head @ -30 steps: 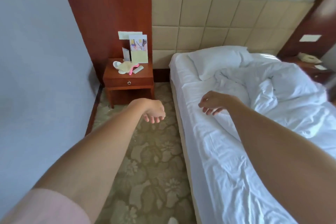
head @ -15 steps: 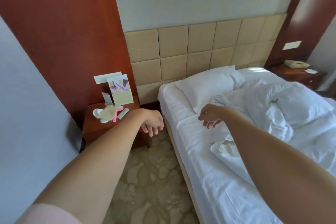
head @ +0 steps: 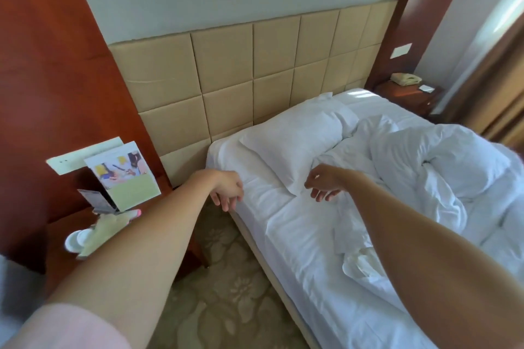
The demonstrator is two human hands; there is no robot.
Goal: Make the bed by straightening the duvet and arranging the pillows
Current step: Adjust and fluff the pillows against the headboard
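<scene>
A white pillow (head: 295, 142) lies at the head of the bed (head: 300, 241), close to the near side. The white duvet (head: 442, 167) is bunched in a crumpled heap across the middle and far side. My left hand (head: 228, 190) hangs at the bed's near edge, fingers loosely apart, holding nothing. My right hand (head: 323, 183) hovers just over the sheet beside the pillow's near corner, fingers curled loosely and empty.
A wooden nightstand (head: 65, 238) with a brochure stand (head: 122, 170), a cup and small items is at my left. A padded beige headboard (head: 249, 73) backs the bed. A second nightstand with a telephone (head: 405, 78) stands at the far side. Patterned carpet (head: 226, 292) runs alongside.
I have stepped closer to the head of the bed. Both hands now reach near the pillow instead of the bed's middle, and still hold nothing.
</scene>
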